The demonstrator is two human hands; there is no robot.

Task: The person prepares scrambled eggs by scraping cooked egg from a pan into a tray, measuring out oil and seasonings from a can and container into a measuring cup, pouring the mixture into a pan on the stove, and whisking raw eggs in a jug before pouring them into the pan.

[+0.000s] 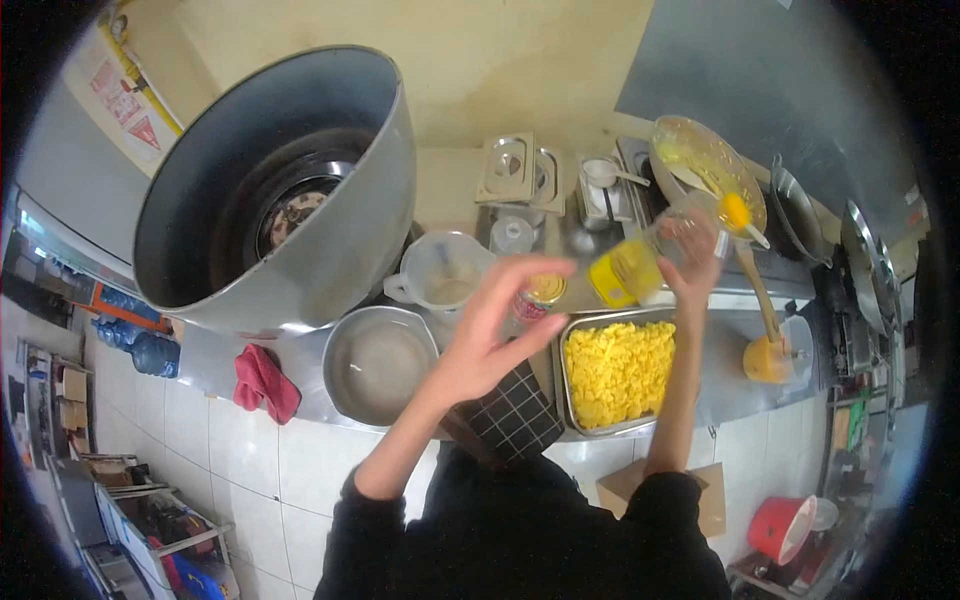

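Observation:
My left hand (491, 334) is raised with thumb and fingers apart, holding nothing, above the counter and close to a small tin can (541, 294). My right hand (694, 259) grips a clear plastic container (675, 225), blurred by motion. Just left of it a yellow container (619, 276) stands behind a steel tray of scrambled eggs (619, 375). Beyond the right hand is a frying pan (709, 161) with yellow residue, an orange-headed utensil (736, 212) and a pale spatula. A plastic jug (446, 270) and a metal bowl of cloudy liquid (381, 365) are left of my left hand.
A large metal drum-shaped vessel (360, 210) fills the back left. A red cloth (266, 382) hangs over the counter's front edge. At right are a container of orange liquid (766, 358) and hanging pans (799, 210). A checked dark cloth (514, 412) lies before me; a cardboard box (709, 499) is below.

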